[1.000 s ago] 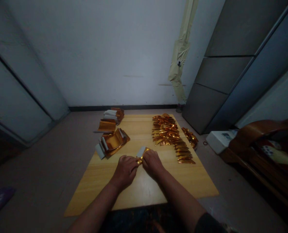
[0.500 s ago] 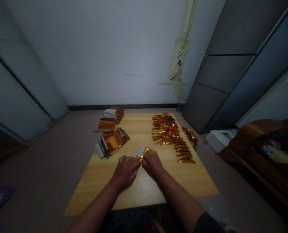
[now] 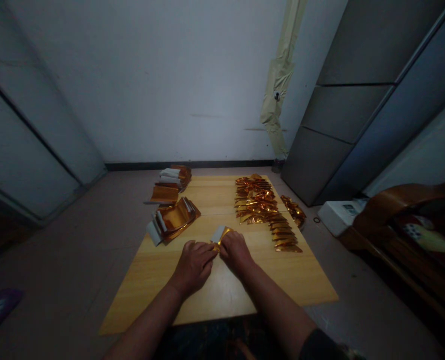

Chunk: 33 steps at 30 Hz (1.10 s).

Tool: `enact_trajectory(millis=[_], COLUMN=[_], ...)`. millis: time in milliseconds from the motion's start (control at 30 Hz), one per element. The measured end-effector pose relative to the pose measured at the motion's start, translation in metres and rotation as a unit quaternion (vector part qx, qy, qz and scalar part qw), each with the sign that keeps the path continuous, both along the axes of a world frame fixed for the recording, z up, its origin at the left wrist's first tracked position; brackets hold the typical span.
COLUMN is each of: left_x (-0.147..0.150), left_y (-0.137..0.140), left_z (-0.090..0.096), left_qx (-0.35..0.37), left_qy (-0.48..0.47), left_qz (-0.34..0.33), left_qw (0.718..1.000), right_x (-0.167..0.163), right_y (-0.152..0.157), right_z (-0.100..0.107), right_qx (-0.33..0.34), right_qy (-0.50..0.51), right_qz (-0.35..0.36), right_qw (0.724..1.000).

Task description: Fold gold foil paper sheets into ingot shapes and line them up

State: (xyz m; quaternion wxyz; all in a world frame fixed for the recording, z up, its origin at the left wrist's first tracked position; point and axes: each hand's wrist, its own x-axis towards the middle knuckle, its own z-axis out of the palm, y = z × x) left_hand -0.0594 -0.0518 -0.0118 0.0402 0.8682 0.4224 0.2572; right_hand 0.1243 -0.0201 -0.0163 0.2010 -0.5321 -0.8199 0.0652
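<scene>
Between my hands, just above the wooden table, is a partly folded sheet of gold foil paper whose pale grey back shows on one side. My left hand pinches its near left edge. The fingers of my right hand are closed on its right side, hiding part of the sheet. To the left lie curled stacks of gold foil sheets, with another curled bundle behind them. Rows of folded gold foil pieces overlap on the right, and a shorter row lies nearer me.
The wooden table stands before a white wall. More gold pieces are heaped beyond its right edge. A grey refrigerator, a white box and a carved wooden seat stand on the right. A purple bag lies at left.
Almost nothing differs. My fingers have shifted slightly on the foil paper, and less of its gold fold shows between them. The stacks and rows stay where they were.
</scene>
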Motion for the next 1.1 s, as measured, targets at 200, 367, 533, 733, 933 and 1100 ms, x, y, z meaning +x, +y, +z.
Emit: enact_trajectory(millis=[200,367,533,733,933,1100], left_x=[0.001,0.002,0.002,0.002,0.001,0.001], left_y=[0.000,0.000,0.000,0.000,0.002,0.013], left_z=[0.000,0.004,0.003,0.002,0.003,0.003], left_qx=[0.012,0.015,0.005,-0.003,-0.003,0.013], left_qy=[0.001,0.005,0.000,-0.009,-0.001,0.005], left_qz=[0.004,-0.003,-0.002,-0.002,0.005,0.042], left_qw=[1.000,1.000,1.000,1.000,1.000,0.999], right_x=[0.003,0.006,0.006,0.005,0.018,0.023], right_y=[0.001,0.005,0.005,0.005,0.007,-0.011], right_z=[0.000,-0.003,-0.005,-0.003,0.005,0.014], right_qx=[-0.015,-0.035,-0.044,-0.052,-0.034,-0.008], right_qy=[0.074,0.138,0.164,0.172,0.092,-0.037], right_qz=[-0.011,-0.005,0.000,-0.014,0.007,0.010], right_qw=[0.997,0.990,0.985,0.984,0.995,0.999])
